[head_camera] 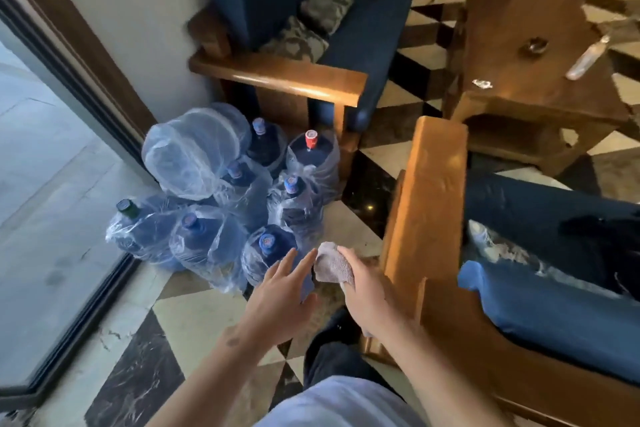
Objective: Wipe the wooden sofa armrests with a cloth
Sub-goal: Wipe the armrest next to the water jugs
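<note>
Right hand (363,282) grips cloth (332,265); left hand (280,291) spread flat.

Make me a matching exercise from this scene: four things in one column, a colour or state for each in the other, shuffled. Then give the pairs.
Things:
1. cloth
2. left hand
3. near armrest
4. red-capped water bottle

States:
A. wrapped in clear plastic, on the floor
B. bunched in the right hand
C. fingers straight, holding nothing
D. bare orange-brown wood, untouched

Pairs: 1-B, 2-C, 3-D, 4-A
</note>
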`<state>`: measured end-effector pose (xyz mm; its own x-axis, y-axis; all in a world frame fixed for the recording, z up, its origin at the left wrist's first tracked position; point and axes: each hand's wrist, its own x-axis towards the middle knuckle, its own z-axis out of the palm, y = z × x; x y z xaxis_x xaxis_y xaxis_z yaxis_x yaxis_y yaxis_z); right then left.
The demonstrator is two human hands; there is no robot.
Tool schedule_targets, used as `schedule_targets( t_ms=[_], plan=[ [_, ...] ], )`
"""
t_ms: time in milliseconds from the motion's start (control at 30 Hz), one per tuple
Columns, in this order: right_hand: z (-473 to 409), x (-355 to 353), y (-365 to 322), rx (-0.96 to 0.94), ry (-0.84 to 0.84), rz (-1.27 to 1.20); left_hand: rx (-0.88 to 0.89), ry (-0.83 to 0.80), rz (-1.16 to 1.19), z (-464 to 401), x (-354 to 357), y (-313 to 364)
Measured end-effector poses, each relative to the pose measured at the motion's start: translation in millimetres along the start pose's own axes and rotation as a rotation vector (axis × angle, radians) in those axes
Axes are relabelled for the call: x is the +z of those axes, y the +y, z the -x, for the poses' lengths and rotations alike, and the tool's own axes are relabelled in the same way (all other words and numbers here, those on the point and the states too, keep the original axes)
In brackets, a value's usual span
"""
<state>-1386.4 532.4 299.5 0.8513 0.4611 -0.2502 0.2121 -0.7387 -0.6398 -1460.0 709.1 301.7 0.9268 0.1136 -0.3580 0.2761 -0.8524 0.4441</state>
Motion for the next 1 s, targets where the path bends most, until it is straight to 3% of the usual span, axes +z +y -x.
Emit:
schedule_targets(
  t_ms=[233, 467, 633, 900, 1000],
  plan=[
    [-84.9, -31.7, 42.8, 0.098, -0.024, -0.137, 0.07, -0.137, -0.116, -133.8, -32.6, 18.4],
    [-98.6, -76.4, 79.8, 0.351, 0.169, -0.365, 0.318, -0.31, -0.136, -232.5, -30.9, 88.6],
    [-90.9, -94.0, 110.1, 0.561, 0.369, -0.491, 0.515, -0.511, -0.219, -279.9, -13.6, 145.4],
    [-74.4, -85.4, 130.5, 0.94, 0.73, -0.95, 0.797, -0.778, -0.463, -355.6, 9.6, 208.9],
    [-78.4, -76.1, 128.7, 1.089, 0.897, -1.013, 0.916, -0.906, -0.546, -390.1, 28.1, 235.0]
  ],
)
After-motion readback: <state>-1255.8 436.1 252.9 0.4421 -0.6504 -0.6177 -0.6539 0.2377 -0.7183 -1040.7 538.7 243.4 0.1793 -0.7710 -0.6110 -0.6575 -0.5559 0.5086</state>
